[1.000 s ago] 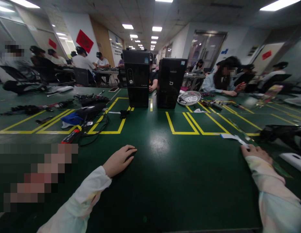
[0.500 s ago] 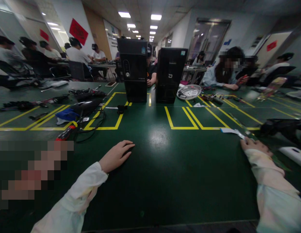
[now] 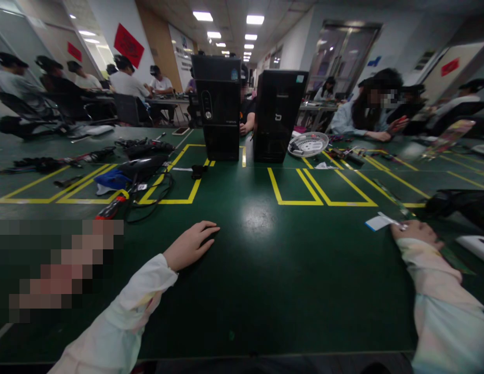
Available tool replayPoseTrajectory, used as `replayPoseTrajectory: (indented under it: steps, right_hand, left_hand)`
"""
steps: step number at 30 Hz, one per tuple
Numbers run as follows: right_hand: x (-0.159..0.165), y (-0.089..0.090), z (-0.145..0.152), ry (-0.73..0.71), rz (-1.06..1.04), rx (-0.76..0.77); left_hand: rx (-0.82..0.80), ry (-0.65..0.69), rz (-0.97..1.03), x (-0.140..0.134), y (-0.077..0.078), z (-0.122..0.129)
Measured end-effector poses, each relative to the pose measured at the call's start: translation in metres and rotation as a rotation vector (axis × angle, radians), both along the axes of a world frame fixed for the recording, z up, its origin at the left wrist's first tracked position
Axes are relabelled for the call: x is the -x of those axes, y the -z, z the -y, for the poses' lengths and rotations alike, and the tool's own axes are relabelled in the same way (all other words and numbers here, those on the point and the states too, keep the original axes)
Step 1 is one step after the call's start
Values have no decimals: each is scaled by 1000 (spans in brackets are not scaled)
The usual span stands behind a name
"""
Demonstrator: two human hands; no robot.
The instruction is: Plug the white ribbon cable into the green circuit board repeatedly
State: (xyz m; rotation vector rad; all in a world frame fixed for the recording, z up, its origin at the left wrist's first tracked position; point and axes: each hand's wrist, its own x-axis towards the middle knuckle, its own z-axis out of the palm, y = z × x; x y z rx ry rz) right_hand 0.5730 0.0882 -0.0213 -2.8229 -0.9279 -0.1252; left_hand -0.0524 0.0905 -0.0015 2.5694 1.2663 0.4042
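Note:
Flat on the green table [image 3: 265,291], my left hand [image 3: 192,244] lies with its fingers stretched out and nothing in it. Far to the right, my right hand [image 3: 417,232] is closed on a white flat ribbon cable [image 3: 378,222] with a blue end, which sticks out to the left of the fingers. Part of the cable is hidden by that hand. A thin green strip [image 3: 393,197] lies just beyond my right hand, and a white device [image 3: 475,246] is to its right.
Two black computer towers [image 3: 222,109] [image 3: 278,114] stand upright at the back. A white round basket [image 3: 308,144] is beside them. A red-and-black tool [image 3: 111,208], a blue cloth item [image 3: 109,179] and black cables [image 3: 150,200] lie left. Yellow tape [image 3: 300,202] marks boxes. People sit beyond.
The ribbon cable's blue end has swung nearer to me and tilted, with my right hand on the cable. My left hand keeps its pose. The camera view has shifted slightly.

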Motion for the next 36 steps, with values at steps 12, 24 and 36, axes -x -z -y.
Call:
replayPoseTrajectory:
  steps: [12, 24, 36]
  right_hand:
    - [16, -3, -15, -635, 53, 34]
    - [228, 7, -17, -1585, 92, -295]
    - [345, -14, 60, -2029, -173, -82]
  left_hand:
    - [-19, -8, -6, -5, -2, 2]
    - [-34, -15, -16, -11, -1, 1]
    - [-52, 0, 0, -6, 7, -1]
